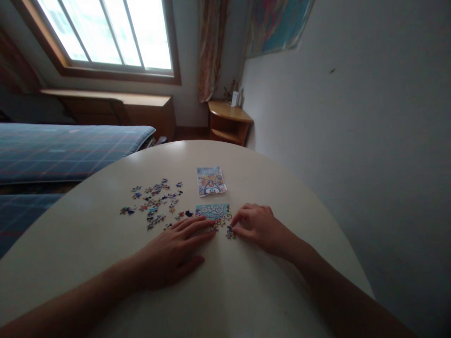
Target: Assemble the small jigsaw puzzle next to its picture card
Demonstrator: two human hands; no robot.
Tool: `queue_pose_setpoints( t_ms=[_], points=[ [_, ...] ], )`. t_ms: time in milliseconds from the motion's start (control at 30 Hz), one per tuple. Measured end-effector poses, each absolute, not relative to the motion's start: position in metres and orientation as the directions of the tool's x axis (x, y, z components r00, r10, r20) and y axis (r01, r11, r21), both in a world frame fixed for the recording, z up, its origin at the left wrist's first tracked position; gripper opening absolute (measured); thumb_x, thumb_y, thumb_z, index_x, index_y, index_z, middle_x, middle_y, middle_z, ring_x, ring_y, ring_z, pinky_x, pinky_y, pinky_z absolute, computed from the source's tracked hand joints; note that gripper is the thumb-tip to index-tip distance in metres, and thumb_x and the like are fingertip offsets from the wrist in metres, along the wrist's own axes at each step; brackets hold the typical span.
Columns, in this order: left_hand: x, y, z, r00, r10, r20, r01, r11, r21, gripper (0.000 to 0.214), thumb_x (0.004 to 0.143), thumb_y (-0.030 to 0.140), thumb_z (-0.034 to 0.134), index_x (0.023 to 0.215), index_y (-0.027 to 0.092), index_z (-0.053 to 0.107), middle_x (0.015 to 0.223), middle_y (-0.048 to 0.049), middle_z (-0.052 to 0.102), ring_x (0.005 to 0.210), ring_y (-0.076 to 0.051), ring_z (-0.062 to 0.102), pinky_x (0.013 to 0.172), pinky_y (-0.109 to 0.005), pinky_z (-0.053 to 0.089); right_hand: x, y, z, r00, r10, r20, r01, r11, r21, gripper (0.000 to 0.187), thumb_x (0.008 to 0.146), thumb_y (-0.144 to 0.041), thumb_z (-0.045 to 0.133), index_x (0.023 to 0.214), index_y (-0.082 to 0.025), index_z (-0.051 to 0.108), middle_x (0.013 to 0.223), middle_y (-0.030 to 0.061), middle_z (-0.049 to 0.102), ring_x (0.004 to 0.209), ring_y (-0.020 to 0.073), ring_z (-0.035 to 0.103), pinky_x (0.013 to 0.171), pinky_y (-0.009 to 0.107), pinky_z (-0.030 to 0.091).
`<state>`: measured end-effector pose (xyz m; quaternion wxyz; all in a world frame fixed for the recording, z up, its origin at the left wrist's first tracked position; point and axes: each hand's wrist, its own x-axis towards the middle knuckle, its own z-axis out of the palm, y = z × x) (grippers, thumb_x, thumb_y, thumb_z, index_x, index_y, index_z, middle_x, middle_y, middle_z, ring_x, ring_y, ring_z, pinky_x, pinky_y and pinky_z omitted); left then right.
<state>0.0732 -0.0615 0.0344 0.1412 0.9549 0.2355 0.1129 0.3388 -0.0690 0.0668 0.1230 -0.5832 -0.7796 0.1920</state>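
A partly joined jigsaw strip (213, 211) with blue lettering lies near the middle of the round white table (246, 291). My left hand (176, 251) lies flat on the table, fingers stretched out, their tips touching the strip's lower left edge. My right hand (257, 225) is curled, its fingertips pinching a small puzzle piece (230, 232) at the strip's lower right corner. Several loose puzzle pieces (155, 202) are scattered to the left of the strip. A small printed reference picture (210, 180) lies just beyond the strip.
A white wall (352, 117) runs close along the table's right side. A bed with a blue plaid cover (63, 150) stands to the left. Behind are a window (105, 33), a wooden bench (116, 105) and a corner shelf (229, 122).
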Motion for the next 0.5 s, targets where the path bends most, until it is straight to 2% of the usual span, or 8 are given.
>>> queue_pose_setpoints(
  t_ms=[200,333,400,500],
  points=[
    [0.072,-0.061,0.034,0.867,0.473,0.158,0.407,-0.854,0.323,0.052,0.094,0.028,0.052,0.146,0.028,0.042,0.156,-0.0047,0.037,0.143,-0.029,0.033,0.116,-0.050,0.034,0.341,-0.069,0.069,-0.301,0.952,-0.049,0.862,0.250,-0.442,0.006,0.081,-0.026,0.072,0.086,-0.027,0.076,0.097,0.0023,0.071,0.099,0.0227,0.064,0.094,0.042,0.035],
    [0.072,-0.061,0.034,0.866,0.475,0.160,0.409,-0.854,0.322,0.054,0.093,0.026,0.053,0.146,0.028,0.041,0.156,-0.0047,0.038,0.144,-0.029,0.033,0.117,-0.050,0.034,0.347,-0.066,0.070,-0.311,0.950,-0.038,0.826,0.250,-0.506,0.006,0.084,-0.024,0.069,0.086,-0.024,0.075,0.092,0.0030,0.072,0.089,0.0195,0.065,0.085,0.034,0.043],
    [0.072,-0.062,0.034,0.864,0.476,0.164,0.408,-0.853,0.325,0.055,0.093,0.025,0.054,0.146,0.027,0.041,0.156,-0.0047,0.038,0.143,-0.028,0.033,0.116,-0.049,0.034,0.353,-0.062,0.070,-0.302,0.953,-0.011,0.811,0.251,-0.529,0.009,0.087,-0.023,0.065,0.089,-0.022,0.074,0.091,0.0041,0.071,0.086,0.0188,0.065,0.080,0.032,0.046],
    [0.072,-0.061,0.032,0.856,0.483,0.186,0.417,-0.856,0.305,0.052,0.092,0.025,0.054,0.143,0.026,0.043,0.155,-0.0055,0.040,0.142,-0.028,0.036,0.116,-0.049,0.036,0.362,-0.054,0.064,-0.280,0.955,0.096,0.802,0.288,-0.523,0.011,0.089,-0.022,0.061,0.093,-0.019,0.071,0.097,0.0064,0.070,0.094,0.0204,0.064,0.088,0.035,0.046]
  ],
)
